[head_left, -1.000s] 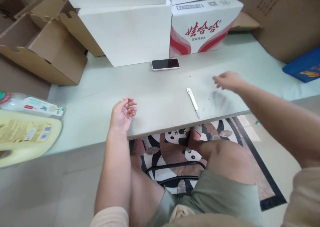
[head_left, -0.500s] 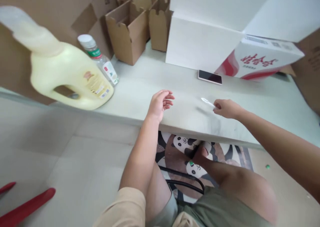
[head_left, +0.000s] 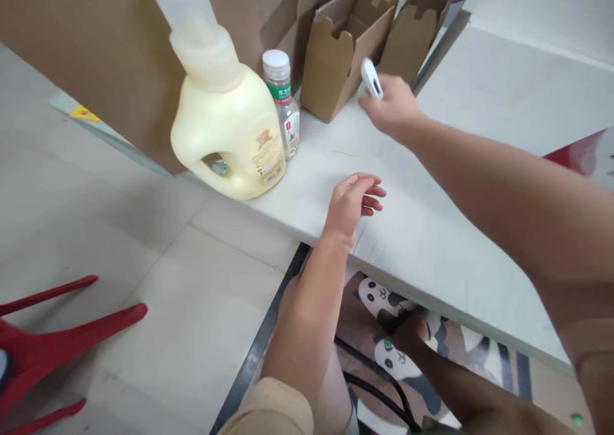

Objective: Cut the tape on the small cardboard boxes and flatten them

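My right hand (head_left: 394, 107) is closed around a slim white object (head_left: 371, 78) with a dark slot in its side; its exact kind I cannot make out. It is held up in front of an open brown cardboard box (head_left: 327, 70). My left hand (head_left: 352, 203) hovers over or rests at the near edge of the white table (head_left: 422, 230), with loosely bent fingers apart and nothing in them. Left of it stand a pale yellow detergent jug (head_left: 230, 125) and a clear plastic bottle (head_left: 289, 125) with a white cap.
More open cardboard boxes (head_left: 411, 38) stand at the back beside a white panel (head_left: 537, 57). A large brown carton (head_left: 96, 57) rises behind the jug. Red legs of a stool (head_left: 86, 326) are on the floor at left. A panda-patterned mat (head_left: 407, 364) lies under the table.
My right hand has moved left and away from me with the white object, toward the cardboard boxes. The view has turned left. My left hand keeps its loose pose near the table edge.
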`<state>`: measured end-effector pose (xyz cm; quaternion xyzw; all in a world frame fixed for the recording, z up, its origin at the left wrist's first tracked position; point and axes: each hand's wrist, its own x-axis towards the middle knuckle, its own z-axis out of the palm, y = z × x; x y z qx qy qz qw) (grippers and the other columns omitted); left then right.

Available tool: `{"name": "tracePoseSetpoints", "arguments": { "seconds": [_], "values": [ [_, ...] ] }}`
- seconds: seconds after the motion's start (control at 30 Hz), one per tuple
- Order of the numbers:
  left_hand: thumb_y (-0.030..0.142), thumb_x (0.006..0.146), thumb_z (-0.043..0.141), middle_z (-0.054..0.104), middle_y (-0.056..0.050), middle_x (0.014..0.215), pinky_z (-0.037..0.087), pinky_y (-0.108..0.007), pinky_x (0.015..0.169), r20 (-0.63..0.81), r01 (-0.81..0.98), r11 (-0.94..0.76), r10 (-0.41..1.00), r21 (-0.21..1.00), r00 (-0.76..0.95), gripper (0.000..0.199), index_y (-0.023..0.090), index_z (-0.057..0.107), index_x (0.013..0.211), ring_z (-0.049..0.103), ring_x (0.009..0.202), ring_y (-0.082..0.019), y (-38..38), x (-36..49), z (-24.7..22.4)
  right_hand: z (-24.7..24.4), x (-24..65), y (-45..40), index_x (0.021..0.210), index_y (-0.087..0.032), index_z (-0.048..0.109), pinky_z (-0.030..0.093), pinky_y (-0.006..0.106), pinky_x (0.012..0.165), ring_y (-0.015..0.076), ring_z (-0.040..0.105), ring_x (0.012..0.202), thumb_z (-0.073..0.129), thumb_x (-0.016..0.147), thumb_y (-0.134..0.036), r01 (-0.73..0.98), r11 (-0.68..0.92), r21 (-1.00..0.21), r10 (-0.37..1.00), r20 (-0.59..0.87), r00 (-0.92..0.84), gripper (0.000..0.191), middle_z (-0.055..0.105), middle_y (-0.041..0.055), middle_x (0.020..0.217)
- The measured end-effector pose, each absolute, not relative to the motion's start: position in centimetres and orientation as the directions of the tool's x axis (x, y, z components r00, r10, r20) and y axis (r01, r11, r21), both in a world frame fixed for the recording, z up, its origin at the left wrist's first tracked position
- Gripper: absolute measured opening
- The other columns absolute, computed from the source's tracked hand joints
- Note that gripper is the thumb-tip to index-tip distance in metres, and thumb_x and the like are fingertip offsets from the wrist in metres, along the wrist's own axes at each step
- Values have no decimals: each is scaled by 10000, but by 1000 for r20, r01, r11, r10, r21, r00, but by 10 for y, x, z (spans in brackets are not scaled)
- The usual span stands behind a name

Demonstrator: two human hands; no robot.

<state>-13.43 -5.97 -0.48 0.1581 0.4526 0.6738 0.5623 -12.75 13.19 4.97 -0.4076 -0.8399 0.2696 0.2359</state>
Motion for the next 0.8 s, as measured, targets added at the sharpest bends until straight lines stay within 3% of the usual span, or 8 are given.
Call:
{"name": "tracePoseSetpoints", "arguments": {
  "seconds": [0.1,0.17,0.3,0.4,0.5,0.6,0.7,0.8],
  "values": [
    [332,812,597,670,-21,747,378,-232,549,-287,-614,21,896,789,-338,148,189,634,818,559,545,-80,-61,-140,-6,72,-173,139,1397,-97,368,562,448,863,150,751,778,345,920,-69,644,456,-614,849,85,-521,479,667,-14,912],
    [322,809,594,664,-20,738,372,-233,546,-287,-610,20,894,792,-343,141,187,634,807,556,542,-79,-62,-141,-5,82,-188,144,1456,-126,303,557,468,831,188,762,803,292,871,17,697,417,-583,860,4,-511,602,664,-34,887],
    [308,820,593,658,-17,736,373,-242,555,-298,-595,45,894,802,-335,124,191,625,799,555,542,-83,-63,-138,-3,82,-178,145,1081,-111,533,518,497,954,302,711,1109,441,876,-40,754,439,-489,881,67,-469,235,652,15,986],
    [301,841,588,628,-4,717,382,-250,564,-293,-569,20,871,822,-393,111,201,592,794,552,546,-91,-63,-135,-5,78,-139,133,852,-148,504,452,571,1083,341,617,1256,580,851,-91,751,526,-399,848,181,-497,95,657,61,1013],
    [289,885,561,581,6,711,431,-259,640,-208,-422,-117,734,899,-647,130,215,529,783,582,645,-113,-63,-136,-10,81,-70,105,872,-162,538,450,592,1088,321,651,1162,615,841,-109,760,565,-321,825,214,-523,98,677,69,946],
    [345,925,579,629,-22,923,476,-298,899,11,-140,-253,517,957,-856,138,225,535,872,639,996,-163,-64,-136,-14,81,26,63,914,-204,622,521,572,986,334,700,990,601,832,-157,826,499,-263,858,287,-427,96,681,77,857],
    [487,915,642,638,-54,1225,413,-388,1120,260,46,-364,565,930,-783,285,245,603,1061,550,1317,-241,-63,-127,-13,62,122,15,992,-324,686,546,543,903,325,705,959,526,900,-338,770,485,-414,837,476,-271,185,682,48,905],
    [630,924,575,642,-68,1328,410,-454,1161,451,34,-483,787,875,-420,435,265,680,1138,543,1367,-279,-59,-102,-8,29,190,-22,1099,-468,695,542,588,886,321,714,925,542,898,-444,669,380,-639,874,485,-33,254,660,21,882]
  ]
}}
